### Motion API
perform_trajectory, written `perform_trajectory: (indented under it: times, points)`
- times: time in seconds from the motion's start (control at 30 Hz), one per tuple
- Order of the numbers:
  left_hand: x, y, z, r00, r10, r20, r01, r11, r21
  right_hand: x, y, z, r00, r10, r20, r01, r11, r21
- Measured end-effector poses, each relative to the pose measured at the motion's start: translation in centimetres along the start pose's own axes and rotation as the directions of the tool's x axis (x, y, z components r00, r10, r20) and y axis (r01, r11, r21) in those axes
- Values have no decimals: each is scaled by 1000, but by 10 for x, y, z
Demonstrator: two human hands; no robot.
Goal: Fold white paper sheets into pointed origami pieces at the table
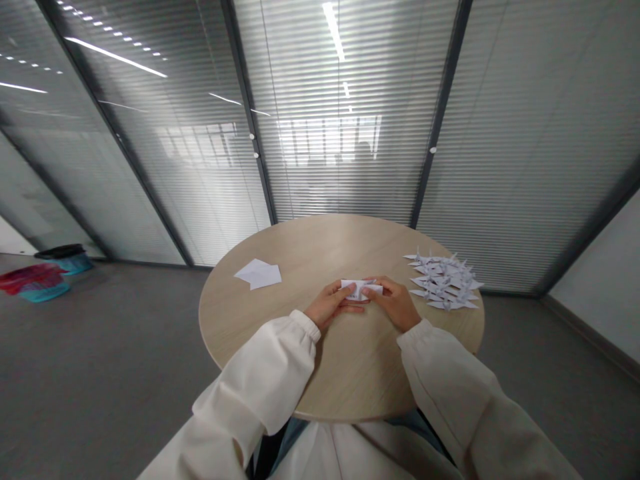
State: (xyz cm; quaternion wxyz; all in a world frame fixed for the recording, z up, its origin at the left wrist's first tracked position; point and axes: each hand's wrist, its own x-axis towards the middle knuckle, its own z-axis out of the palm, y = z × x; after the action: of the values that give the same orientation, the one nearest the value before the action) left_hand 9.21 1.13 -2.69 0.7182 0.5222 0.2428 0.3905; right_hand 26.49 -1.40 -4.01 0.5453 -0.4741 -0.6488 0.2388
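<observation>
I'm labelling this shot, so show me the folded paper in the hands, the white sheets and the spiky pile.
Folded paper (359, 293): head view, middle of its near face.
White sheets (259, 274): head view, middle of the upper face.
Spiky pile (445, 283): head view, about its middle.

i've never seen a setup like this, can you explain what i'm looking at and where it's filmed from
There is no machine here, just a person's two bare hands. The single picture comes from a camera worn on that person's head, looking forward and down, so the pale sleeves reach in from the bottom edge.

The left hand and right hand meet over a round wooden table, holding a small folded paper between them, with the thumbs on top.

Also on the table, some flat white paper lies off to the left, and a cluster of pointed, folded white shapes sits to the right. Behind the table is a wall of glass panels with blinds.
</observation>
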Motion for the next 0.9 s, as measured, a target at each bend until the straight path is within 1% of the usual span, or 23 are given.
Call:
perform_trajectory:
  times: [0.1, 0.2, 0.33, 0.43, 0.5, 0.57, 0.67, 0.73, 0.9]
  points:
    - [-2, 1, 2, 999, 21, 30, -22, 1000, 14, 0, 1, 0, 999, 25, -40, -26, 1000, -9]
    - [-3, 1, 4, 998, 46, 31, -49, 995, 87, -1, -1, 0, 997, 41, -64, -42, 999, -21]
    - [-3, 0, 5, 997, 70, -15, -65, 970, 235, -2, -4, 0, 995, 48, -84, -51, 998, -36]
    - [-1, 0, 3, 990, 127, -57, -102, 938, 330, -2, -5, 0, 995, 48, -89, -52, 998, -44]
    - [1, -1, 2, 985, 159, -71, -123, 923, 364, -2, -5, 1, 995, 50, -89, -54, 997, -47]
    - [2, -2, 0, 983, 171, -69, -137, 927, 350, -2, -4, 1, 995, 49, -91, -53, 997, -48]
    - [3, -2, 0, 982, 184, -50, -163, 945, 283, -2, -3, 1, 995, 33, -90, -35, 999, -22]
    - [3, -1, 1, 980, 196, -43, -178, 947, 267, -1, -2, 2, 996, 22, -86, -20, 999, 27]
    - [2, 1, 3, 978, 204, -45, -182, 938, 295, -1, -1, 4, 996, 36, -79, -19, 979, 201]
